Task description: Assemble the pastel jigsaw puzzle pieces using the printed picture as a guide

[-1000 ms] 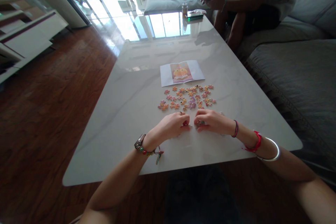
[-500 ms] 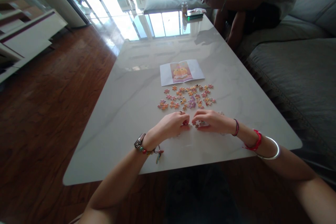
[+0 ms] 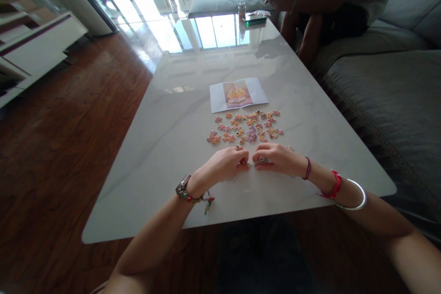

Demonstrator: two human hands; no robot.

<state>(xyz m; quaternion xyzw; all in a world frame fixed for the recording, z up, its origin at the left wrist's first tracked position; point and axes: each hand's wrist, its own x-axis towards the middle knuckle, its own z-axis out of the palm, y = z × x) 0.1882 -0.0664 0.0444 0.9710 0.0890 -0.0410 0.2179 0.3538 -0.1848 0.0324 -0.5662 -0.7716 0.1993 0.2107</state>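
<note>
Both of my hands rest on the white marble table (image 3: 165, 147), close together near its front edge. My left hand (image 3: 225, 163) is curled, its fingertips pinching a small jigsaw piece. Facing it, my right hand (image 3: 279, 158) is curled too, and pinches another small piece (image 3: 261, 161). The two pieces nearly touch between the fingertips. Just beyond my hands lie several loose pink, orange and purple jigsaw pieces (image 3: 246, 126). A printed reference picture (image 3: 237, 94) lies flat behind them.
A person (image 3: 327, 0) sits on the grey sofa (image 3: 389, 87) at the far right, hands together. A small bottle (image 3: 242, 9) and a phone (image 3: 255, 20) stand at the table's far end. Wooden floor lies to the left.
My hands have edged a little closer together and the right hand's fingers have shifted slightly on its piece. Nothing else has moved.
</note>
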